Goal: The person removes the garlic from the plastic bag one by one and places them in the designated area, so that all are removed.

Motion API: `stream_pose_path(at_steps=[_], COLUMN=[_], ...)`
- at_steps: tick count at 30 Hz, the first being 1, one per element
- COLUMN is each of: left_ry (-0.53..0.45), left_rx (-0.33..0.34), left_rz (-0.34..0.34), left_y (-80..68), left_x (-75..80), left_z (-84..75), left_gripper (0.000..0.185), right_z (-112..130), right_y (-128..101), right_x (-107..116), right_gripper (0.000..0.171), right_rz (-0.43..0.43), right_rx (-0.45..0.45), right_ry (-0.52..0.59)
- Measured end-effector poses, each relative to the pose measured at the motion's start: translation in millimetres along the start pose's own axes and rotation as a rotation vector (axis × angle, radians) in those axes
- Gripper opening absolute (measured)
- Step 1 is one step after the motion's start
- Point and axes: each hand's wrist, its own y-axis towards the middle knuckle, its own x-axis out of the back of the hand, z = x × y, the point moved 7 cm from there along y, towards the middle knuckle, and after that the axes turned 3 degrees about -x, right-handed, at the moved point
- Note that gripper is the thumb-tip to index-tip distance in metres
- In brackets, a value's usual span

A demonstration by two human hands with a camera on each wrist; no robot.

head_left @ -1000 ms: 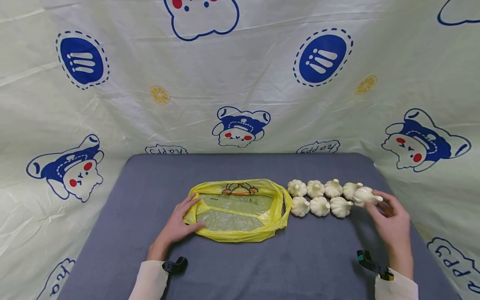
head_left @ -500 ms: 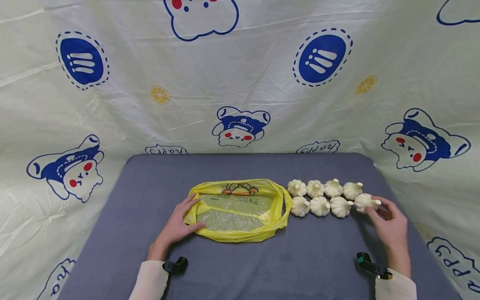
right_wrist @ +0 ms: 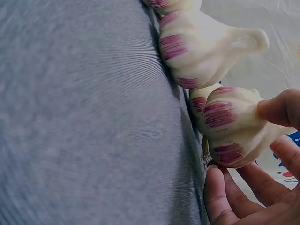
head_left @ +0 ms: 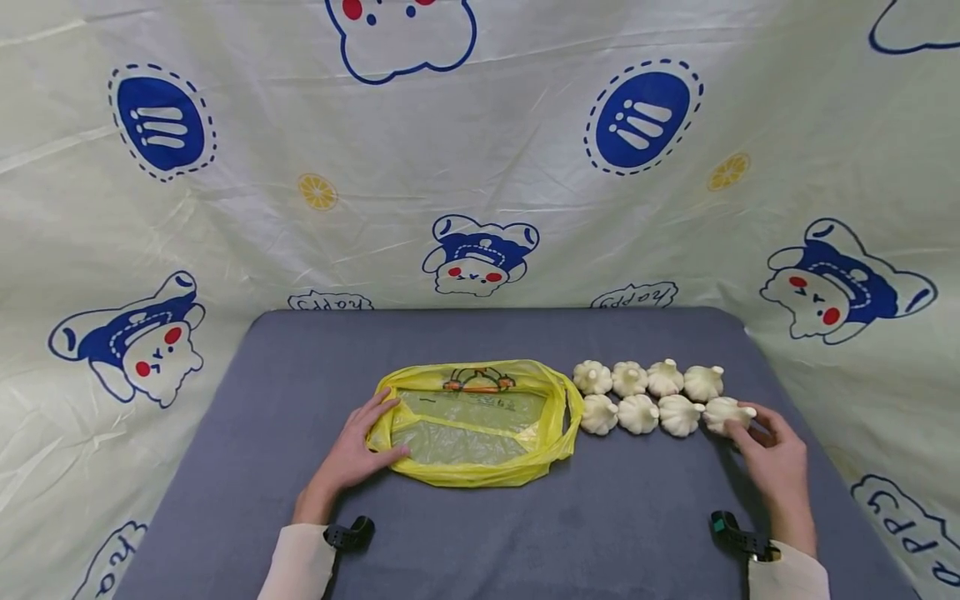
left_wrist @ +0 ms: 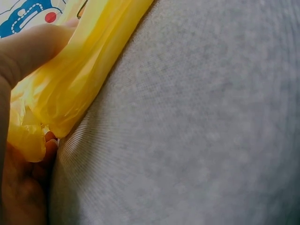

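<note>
My right hand (head_left: 776,458) pinches a garlic bulb (head_left: 727,414) at the right end of the near row, its stem pointing right. The right wrist view shows purple streaks on this bulb (right_wrist: 222,122), the thumb on its upper side and fingers beneath; it sits low by the cloth. Left of it, several more white garlic bulbs (head_left: 679,415) form two rows. A yellow plastic bag (head_left: 480,475) lies with its mouth spread open and turned up. My left hand (head_left: 352,446) holds the bag's left rim, thumb on the near side; in the left wrist view the yellow film (left_wrist: 79,79) runs between thumb and fingers.
A grey-blue cloth (head_left: 480,542) covers the table. Behind and around it hangs a pale printed curtain (head_left: 480,150). Each wrist wears a black band (head_left: 348,533). The garlic rows begin right at the bag's right edge.
My right hand has lowered the garlic bulb and brought it slightly left and nearer, into line with the near row. The left hand and the bag have stayed in place.
</note>
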Motion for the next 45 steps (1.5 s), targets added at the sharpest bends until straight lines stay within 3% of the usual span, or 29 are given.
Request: stream_pose_path(at_steps=[6,17,26,38,45], left_ry=[0.003,-0.003,-0.017,-0.137,-0.078], left_rx=[-0.006,0.007,-0.001,0.027,0.023], left_rz=[-0.004,-0.013,-0.019,-0.044,-0.101], left_y=[1.6,0.1,0.7,-3.5,-10.7], left_x=[-0.1,0.1,0.6,11.3,28.0], left_z=[-0.3,0.5,-0.1,2.7,0.4], left_gripper=[0.079,0.079,0.078,0.087,0.096], right_z=[-7.1,-1.4,-1.3,6.0,25.4], right_y=[2.2,4.8,4.2,-0.8,-1.5], right_x=[-6.5,-13.6,-13.6,-9.7,0.3], right_gripper=[0.057,0.069,0.078,0.083,0.086], right_rz=[0.037,0.131,0.156,0.207,0.220], right_rx=[-0.061,-0.004,-0.003,0.040,0.085], right_ry=[-0.067,-0.149,-0.133,-0.143,-0.187])
